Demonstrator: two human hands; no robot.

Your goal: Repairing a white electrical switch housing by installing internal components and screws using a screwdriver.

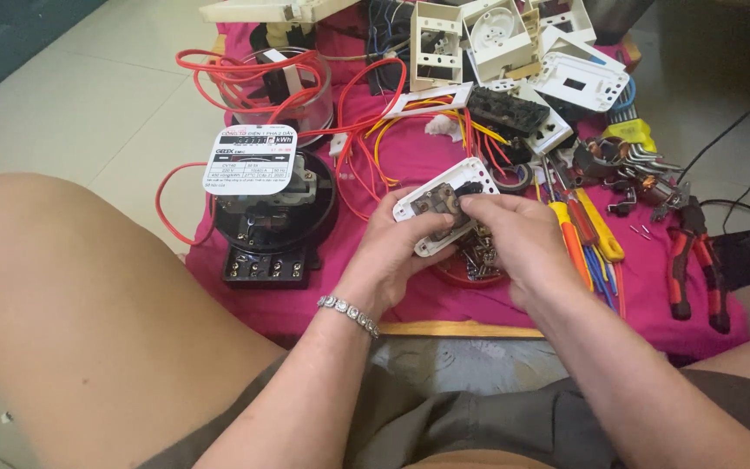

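A white switch plate (444,208) is held back-side up over the pink cloth (444,300), gripped along its lower edge by the left hand (392,252). The right hand (514,239) is pinched closed at its exposed inner part. The work appears only partway done: the plate is still open, and loose screws remain in the red dish (470,267) beneath.

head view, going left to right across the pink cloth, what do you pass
black electric meter → left hand → white socket plate held in both hands → right hand → screwdrivers → red-handled pliers
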